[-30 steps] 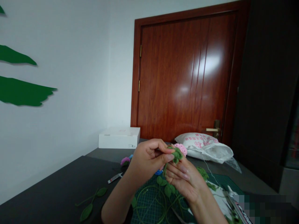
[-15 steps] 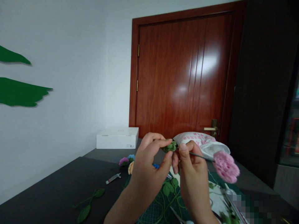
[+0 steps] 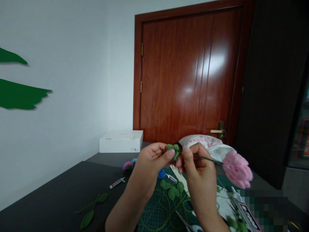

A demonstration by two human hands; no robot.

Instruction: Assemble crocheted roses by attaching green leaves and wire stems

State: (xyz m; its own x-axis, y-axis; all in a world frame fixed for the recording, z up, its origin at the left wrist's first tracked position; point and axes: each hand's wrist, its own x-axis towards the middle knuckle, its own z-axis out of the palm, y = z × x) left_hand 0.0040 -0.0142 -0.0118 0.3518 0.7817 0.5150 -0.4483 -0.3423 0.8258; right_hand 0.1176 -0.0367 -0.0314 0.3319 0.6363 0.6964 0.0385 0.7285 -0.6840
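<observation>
Between the thumb and fingers of my left hand (image 3: 151,164) is a small green crocheted sepal (image 3: 173,151), its lobes spread around a thin stem. My right hand (image 3: 199,172) pinches the dark green stem (image 3: 205,157) just to the right of the sepal. At the stem's right end hangs a pink crocheted flower (image 3: 237,169), head outward and tilted slightly down. Both hands are raised above the table, close together. The tips of several right-hand fingers are hidden behind the thumb and stem.
On the green cutting mat (image 3: 154,196) lie leafy green cords (image 3: 172,191), scissors (image 3: 185,222), a blue flower (image 3: 161,174) and a glue tube (image 3: 171,178). Another glue tube (image 3: 117,183) and a leaf sprig (image 3: 90,211) rest at left. Behind stand a white box (image 3: 120,141) and a plastic bag (image 3: 205,143).
My left thumb and fingers have shifted on the sepal, which now shows its lobes more openly. The pink flower has moved slightly right and turned.
</observation>
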